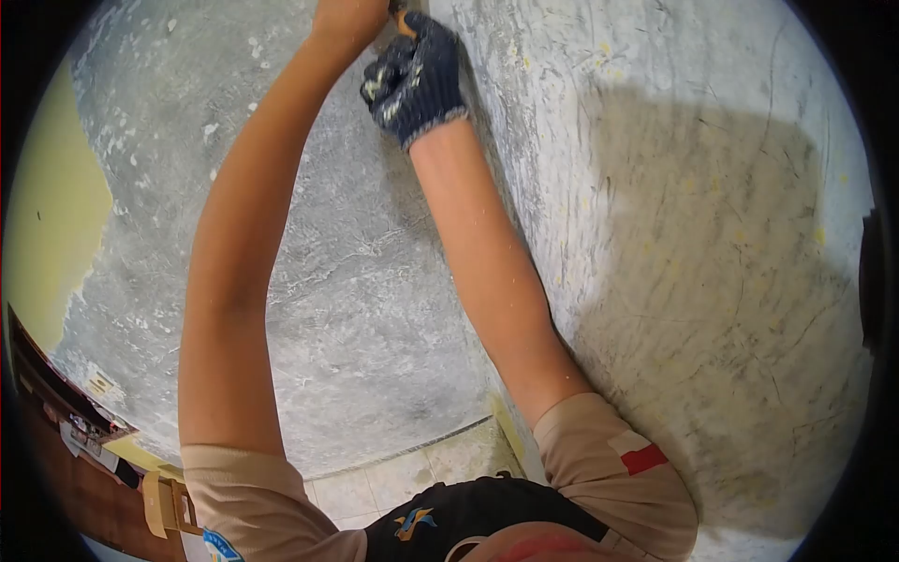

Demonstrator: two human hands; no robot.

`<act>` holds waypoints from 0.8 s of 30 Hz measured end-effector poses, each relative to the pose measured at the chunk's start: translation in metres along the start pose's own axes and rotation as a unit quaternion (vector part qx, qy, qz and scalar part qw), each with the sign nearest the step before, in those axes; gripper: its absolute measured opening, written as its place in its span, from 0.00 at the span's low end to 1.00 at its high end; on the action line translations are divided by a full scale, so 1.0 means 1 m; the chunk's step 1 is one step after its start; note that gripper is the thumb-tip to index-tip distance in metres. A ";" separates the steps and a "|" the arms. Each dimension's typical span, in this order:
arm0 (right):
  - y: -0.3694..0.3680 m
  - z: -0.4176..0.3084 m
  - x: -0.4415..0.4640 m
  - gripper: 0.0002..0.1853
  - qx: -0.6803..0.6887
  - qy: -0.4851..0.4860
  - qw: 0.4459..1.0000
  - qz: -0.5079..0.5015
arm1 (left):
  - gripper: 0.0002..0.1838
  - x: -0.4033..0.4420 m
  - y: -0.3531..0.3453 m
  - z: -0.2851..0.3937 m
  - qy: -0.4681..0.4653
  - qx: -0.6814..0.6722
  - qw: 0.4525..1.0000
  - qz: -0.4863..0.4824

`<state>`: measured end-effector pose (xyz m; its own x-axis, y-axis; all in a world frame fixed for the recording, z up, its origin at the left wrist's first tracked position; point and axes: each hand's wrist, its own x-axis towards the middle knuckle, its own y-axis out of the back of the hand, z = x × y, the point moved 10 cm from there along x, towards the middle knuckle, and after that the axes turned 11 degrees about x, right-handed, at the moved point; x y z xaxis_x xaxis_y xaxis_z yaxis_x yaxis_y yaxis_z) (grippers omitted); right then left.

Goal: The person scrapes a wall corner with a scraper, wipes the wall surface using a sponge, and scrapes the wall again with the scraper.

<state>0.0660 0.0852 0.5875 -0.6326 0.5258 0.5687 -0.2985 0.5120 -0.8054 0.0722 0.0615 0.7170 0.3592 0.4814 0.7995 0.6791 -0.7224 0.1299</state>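
My right hand (417, 80), in a dark knitted glove with pale smears, is up at the top of the head view, in the corner where two walls meet. Its fingers are closed around an orange-brown handle (405, 23). The rest of that tool is cut off or hidden, so its kind does not show. My bare left hand (351, 19) is just to the left, close to the handle's dark end. The upper edge of the view cuts off its fingers. Both arms are stretched upward.
On the left is a grey, scraped wall (356, 272) with white flecks, bordered by yellow-green paint (56, 206). A whitish wall (712, 234) with scratches and my shadow stands close on the right. Floor tiles (375, 487) and a cardboard box (161, 503) show below.
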 end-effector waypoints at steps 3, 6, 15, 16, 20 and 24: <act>0.028 0.006 -0.011 0.30 -0.016 0.008 0.998 0.068 | 0.05 -0.020 0.000 0.010 0.002 0.005 1.000 0.007; 0.022 0.000 -0.007 0.31 -0.002 0.000 1.000 0.031 | 0.06 -0.013 -0.003 0.008 0.001 0.025 1.000 0.002; 0.022 0.012 -0.029 0.28 0.018 -0.001 0.999 0.033 | 0.06 -0.023 -0.009 0.021 -0.064 0.037 0.997 -0.032; 0.037 0.016 -0.031 0.28 0.026 -0.008 0.998 0.050 | 0.06 -0.030 -0.015 0.023 -0.054 0.038 0.997 -0.047; 0.045 0.006 -0.030 0.29 0.011 -0.011 0.998 0.068 | 0.06 -0.034 -0.009 0.027 -0.012 0.014 1.000 -0.019; 0.028 -0.003 -0.017 0.23 0.019 -0.022 0.998 0.054 | 0.05 -0.017 -0.011 0.022 -0.005 0.040 0.999 0.014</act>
<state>0.0705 0.0921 0.5555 -0.6924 0.5460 0.4716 -0.2542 0.4271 -0.8677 0.0727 0.0716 0.6893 0.3844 0.4666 0.7966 0.7175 -0.6939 0.0602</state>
